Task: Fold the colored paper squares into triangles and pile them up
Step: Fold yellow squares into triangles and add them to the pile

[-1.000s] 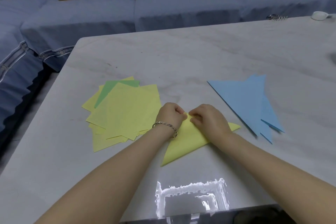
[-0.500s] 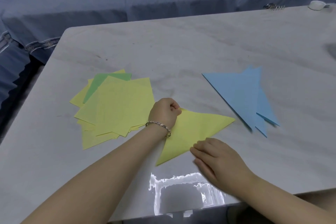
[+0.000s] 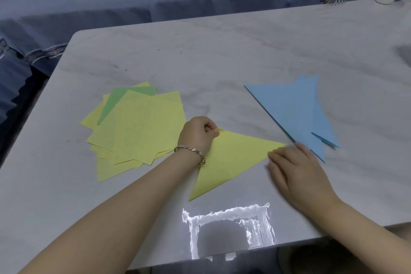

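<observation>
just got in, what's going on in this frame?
A person is folding paper at a pale marbled table. The left hand, fingers curled, holds the top corner of a folded yellow paper triangle. The right hand lies flat at its right edge. A loose stack of unfolded yellow paper squares, with one green paper sheet, lies to the left. A pile of blue paper triangles lies to the right.

dim bluish light, glare on table (image 3: 229, 224), right hand (image 3: 295, 169) blurred.

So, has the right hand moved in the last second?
Yes. The right hand left the top corner of the yellow triangle, beside the left hand, and now lies at its right tip, near the blue triangles.
</observation>
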Available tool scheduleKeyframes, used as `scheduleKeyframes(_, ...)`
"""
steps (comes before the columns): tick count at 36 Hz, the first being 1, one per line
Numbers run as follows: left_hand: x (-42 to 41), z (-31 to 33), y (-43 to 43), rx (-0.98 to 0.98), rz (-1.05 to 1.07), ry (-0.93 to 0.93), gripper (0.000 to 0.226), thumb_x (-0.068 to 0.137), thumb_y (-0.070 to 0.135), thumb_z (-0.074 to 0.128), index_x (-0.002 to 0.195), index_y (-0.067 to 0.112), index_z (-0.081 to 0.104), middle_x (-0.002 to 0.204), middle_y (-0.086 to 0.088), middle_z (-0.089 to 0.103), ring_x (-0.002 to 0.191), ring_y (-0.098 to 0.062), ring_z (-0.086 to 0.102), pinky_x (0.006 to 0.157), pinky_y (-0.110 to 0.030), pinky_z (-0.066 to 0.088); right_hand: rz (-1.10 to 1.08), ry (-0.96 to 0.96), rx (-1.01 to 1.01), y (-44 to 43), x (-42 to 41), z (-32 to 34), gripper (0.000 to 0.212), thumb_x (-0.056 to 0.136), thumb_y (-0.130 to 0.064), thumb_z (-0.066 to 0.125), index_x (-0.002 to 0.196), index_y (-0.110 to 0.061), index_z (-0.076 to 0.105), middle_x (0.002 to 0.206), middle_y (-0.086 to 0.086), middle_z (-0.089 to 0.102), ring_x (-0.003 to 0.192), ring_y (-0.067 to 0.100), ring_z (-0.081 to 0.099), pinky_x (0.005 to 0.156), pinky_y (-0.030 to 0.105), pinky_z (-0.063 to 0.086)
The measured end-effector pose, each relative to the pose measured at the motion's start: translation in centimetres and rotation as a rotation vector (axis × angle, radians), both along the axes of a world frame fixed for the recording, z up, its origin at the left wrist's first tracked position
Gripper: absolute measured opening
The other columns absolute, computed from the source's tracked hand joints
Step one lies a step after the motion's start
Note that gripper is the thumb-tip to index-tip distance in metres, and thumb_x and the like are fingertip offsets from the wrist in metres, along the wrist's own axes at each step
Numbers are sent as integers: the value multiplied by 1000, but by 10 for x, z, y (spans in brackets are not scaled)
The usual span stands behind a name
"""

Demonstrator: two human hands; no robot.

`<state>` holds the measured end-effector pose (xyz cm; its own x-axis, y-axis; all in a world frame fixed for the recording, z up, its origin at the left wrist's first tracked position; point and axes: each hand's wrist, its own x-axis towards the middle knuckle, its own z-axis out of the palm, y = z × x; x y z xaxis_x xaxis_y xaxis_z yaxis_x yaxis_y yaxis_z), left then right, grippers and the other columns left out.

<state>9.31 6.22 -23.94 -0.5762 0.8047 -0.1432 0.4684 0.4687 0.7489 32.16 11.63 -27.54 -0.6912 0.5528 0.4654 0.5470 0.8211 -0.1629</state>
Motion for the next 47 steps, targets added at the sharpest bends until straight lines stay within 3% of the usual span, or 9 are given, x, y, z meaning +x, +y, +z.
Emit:
scheduleKeyframes(4,0,0,0,-5,3,5,10,78,7,66,73,15,62,59,8,49,56,-2,45,55,-16,35,-110,-38,0,17,8,5,40,88,-26,38,85,-3,70,83,10,66,78,30,64,95,39,31)
scheduleKeyframes(8,0,1,0,-4,6,2,11,78,6,65,73,15,62,57,9,48,55,-2,44,54,-16,34,-178,-63,-50,16,1,9,41,86,-23,35,74,-2,68,76,11,64,84,34,61,81,39,43)
scheduleKeyframes(11,0,0,0,-2,10,3,11,78,6,65,73,15,62,57,8,48,55,-2,44,54,-16,34,-212,-29,-51,4,-7,13,36,83,-19,37,78,-1,68,81,12,65,92,35,61,85,39,39)
scheduleKeyframes(17,0,0,0,0,8,-11,11,78,6,66,73,15,62,56,8,47,54,-2,43,53,-15,34,110,2,-162,-45,-27,7,38,90,-26,41,94,-3,70,94,11,66,88,30,61,88,31,37)
scheduleKeyframes(21,-1,-2,1,3,13,-8,11,78,8,67,73,16,62,56,9,48,54,-1,44,54,-15,35,303,-43,-178,-65,-38,-3,32,88,-26,47,101,-7,69,100,6,64,100,25,58,92,36,45)
scheduleKeyframes(27,-2,-2,1,8,3,-24,8,78,8,66,75,14,62,56,9,47,53,-2,43,52,-15,34,490,-14,-186,-81,-59,-7,31,93,-27,42,100,-10,67,98,4,62,98,24,56,91,36,45)
scheduleKeyframes(37,-2,-2,1,4,4,-12,2,78,8,66,79,9,66,58,9,49,56,-4,45,55,-15,36,554,-7,-204,-95,-66,-7,34,96,-37,38,102,-19,66,95,2,61,88,21,49,92,33,37)
scheduleKeyframes(42,-1,0,1,5,13,-17,5,78,8,66,76,12,64,58,9,48,57,-5,45,55,-16,36,530,-6,-249,-103,-72,-9,24,88,-34,51,101,-22,68,95,1,61,87,19,46,97,32,33)
scheduleKeyframes(47,1,2,-1,11,16,-38,9,79,7,65,75,15,62,58,8,48,55,-3,44,53,-16,35,607,25,-347,-96,-63,-2,31,96,-33,42,102,-20,69,105,2,60,91,19,47,91,27,34)
